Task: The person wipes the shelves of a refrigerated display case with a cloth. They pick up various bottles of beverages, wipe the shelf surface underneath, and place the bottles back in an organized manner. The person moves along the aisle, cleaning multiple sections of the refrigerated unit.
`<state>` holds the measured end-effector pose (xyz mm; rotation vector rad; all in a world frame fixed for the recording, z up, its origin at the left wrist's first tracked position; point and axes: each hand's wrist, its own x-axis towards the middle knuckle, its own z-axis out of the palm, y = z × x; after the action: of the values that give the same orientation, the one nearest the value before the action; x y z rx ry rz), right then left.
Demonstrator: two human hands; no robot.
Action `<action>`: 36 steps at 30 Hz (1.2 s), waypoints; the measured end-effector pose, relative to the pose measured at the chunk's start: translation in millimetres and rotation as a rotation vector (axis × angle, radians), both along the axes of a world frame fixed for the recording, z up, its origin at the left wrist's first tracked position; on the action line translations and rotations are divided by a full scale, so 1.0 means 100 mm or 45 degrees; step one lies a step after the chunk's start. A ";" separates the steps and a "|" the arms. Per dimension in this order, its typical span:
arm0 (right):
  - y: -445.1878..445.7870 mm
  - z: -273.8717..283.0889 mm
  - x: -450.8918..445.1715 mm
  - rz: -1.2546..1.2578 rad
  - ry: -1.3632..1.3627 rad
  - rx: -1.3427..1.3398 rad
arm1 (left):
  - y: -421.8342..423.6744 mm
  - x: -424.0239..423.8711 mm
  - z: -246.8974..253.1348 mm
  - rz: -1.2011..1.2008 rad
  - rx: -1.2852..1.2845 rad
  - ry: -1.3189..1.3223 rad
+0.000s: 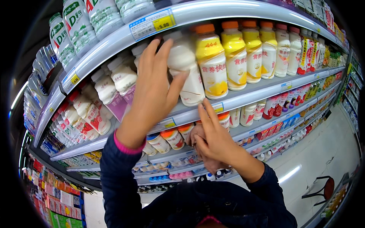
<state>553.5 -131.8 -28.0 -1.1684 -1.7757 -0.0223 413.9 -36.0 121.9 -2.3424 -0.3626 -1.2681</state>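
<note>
A white plastic drink bottle (188, 82), its top blurred, stands on the middle shelf in front of me. My left hand (154, 82) is raised against its left side, with the thumb across its front; whether the fingers grip it is hidden. A crumpled brownish-pink cloth (204, 151) hangs from my right hand (215, 139). The extended fingertips of that hand meet the bottle's foot near the shelf's front rail (245, 99). Immediately right of this bottle is a yellow-and-white bottle with an orange cap (212, 62). Bottles with purple labels (122, 75) stand left of my left hand.
Above, a curved shelf edge (216, 14) carries a price tag (152, 24) and large bottles (79, 28). Lower shelves hold drink packs, including red cartons (269, 132). A dark chair (325, 189) stands on the tiled floor (302, 162) at right.
</note>
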 end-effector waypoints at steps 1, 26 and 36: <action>-0.02 0.04 -0.03 0.013 0.048 -0.092 | 0.05 0.09 0.06 0.053 0.045 -0.008; -0.08 -0.02 0.61 -0.059 0.008 -0.045 | -0.03 0.95 0.07 0.535 0.125 0.113; -0.08 -0.01 0.65 0.043 0.019 0.078 | -0.12 0.95 0.11 0.667 0.080 0.168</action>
<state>618.1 -139.6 -28.6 -1.0918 -1.7692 -0.0468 508.6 -47.8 133.3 -2.0692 -0.8143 -0.8554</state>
